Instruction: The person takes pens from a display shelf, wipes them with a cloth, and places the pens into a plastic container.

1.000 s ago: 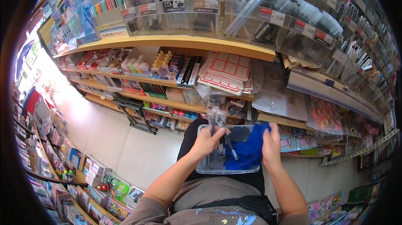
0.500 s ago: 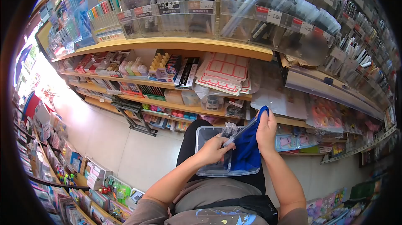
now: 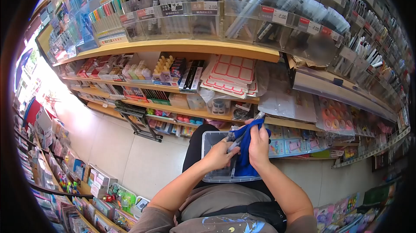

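Over a clear plastic bin on the lap, my left hand is closed on several clear-barrelled pens. My right hand grips a blue cloth, which is wrapped about the upper part of one pen. That pen's tip sticks out above the cloth. The cloth's lower part hangs down into the bin. Darker pens lie partly hidden under my left hand.
Clear pen racks with price tags stand on a wooden shelf edge ahead. Red-framed label sheets lie below. A black folding stand is at the left, and stationery racks fill the lower left.
My right hand has moved left toward my left hand, bringing the blue cloth round the pen. The pens in my left hand have lowered since the earliest frame.
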`<state>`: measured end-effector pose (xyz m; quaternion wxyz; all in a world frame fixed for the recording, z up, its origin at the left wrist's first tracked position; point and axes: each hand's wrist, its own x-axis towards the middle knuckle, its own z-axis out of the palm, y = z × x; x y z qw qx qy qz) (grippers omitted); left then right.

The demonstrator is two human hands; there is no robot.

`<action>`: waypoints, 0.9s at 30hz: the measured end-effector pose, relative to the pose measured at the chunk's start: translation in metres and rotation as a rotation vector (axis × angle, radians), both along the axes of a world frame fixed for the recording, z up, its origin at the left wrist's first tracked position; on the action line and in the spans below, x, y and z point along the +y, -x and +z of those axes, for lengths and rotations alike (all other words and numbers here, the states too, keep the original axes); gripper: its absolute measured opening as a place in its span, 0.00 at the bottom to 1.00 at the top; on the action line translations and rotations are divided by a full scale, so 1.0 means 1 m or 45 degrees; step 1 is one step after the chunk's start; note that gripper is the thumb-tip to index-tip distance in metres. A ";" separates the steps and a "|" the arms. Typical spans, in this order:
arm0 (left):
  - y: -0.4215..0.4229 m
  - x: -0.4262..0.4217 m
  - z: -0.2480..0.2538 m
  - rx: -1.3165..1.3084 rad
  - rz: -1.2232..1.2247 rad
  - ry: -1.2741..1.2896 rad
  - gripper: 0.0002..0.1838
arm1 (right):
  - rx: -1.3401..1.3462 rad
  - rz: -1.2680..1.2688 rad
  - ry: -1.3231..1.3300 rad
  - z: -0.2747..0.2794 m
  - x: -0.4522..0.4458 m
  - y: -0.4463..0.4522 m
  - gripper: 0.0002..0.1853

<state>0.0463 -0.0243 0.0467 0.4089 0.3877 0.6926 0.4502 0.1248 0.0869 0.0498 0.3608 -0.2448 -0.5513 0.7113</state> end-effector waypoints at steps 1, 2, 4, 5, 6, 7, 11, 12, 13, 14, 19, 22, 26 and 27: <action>-0.001 0.001 0.002 -0.009 0.003 -0.009 0.11 | -0.010 0.089 0.114 0.009 -0.003 -0.004 0.11; -0.002 0.002 0.003 -0.018 0.007 -0.019 0.11 | 0.008 0.113 0.108 0.009 -0.004 -0.003 0.11; -0.001 0.003 0.001 -0.007 0.011 0.020 0.10 | 0.043 0.165 0.098 0.009 -0.007 -0.001 0.11; 0.000 0.003 -0.002 -0.002 0.013 0.043 0.10 | 0.025 0.229 0.000 0.011 -0.008 -0.001 0.09; 0.000 0.002 -0.007 -0.023 0.034 0.057 0.11 | -0.037 0.255 -0.152 0.004 -0.011 0.000 0.06; 0.001 0.001 -0.013 -0.045 0.053 0.072 0.12 | -0.098 0.253 -0.331 0.001 -0.015 -0.001 0.05; 0.002 -0.001 -0.014 -0.165 0.063 0.037 0.14 | -0.064 0.219 -0.358 0.002 -0.017 -0.004 0.07; 0.002 -0.002 -0.014 -0.219 0.082 0.025 0.12 | -0.031 0.203 -0.254 0.003 -0.014 -0.005 0.07; 0.007 -0.002 -0.013 -0.105 -0.020 -0.004 0.12 | 0.055 0.187 -0.033 0.018 -0.012 -0.008 0.08; 0.008 -0.002 -0.011 -0.127 0.043 -0.032 0.12 | 0.041 0.153 -0.053 0.026 -0.007 -0.012 0.09; 0.013 -0.002 -0.001 -0.489 0.321 -0.261 0.13 | -0.380 0.232 -0.712 0.014 0.005 -0.037 0.17; 0.018 -0.001 -0.008 -0.645 0.430 -0.417 0.12 | -0.708 0.414 -1.067 0.011 -0.007 -0.041 0.22; 0.016 -0.004 -0.007 -0.659 0.466 -0.462 0.10 | -0.734 0.497 -1.163 0.006 -0.014 -0.033 0.23; 0.013 -0.004 -0.002 -0.645 0.460 -0.455 0.10 | -0.731 0.522 -1.192 0.005 -0.015 -0.032 0.23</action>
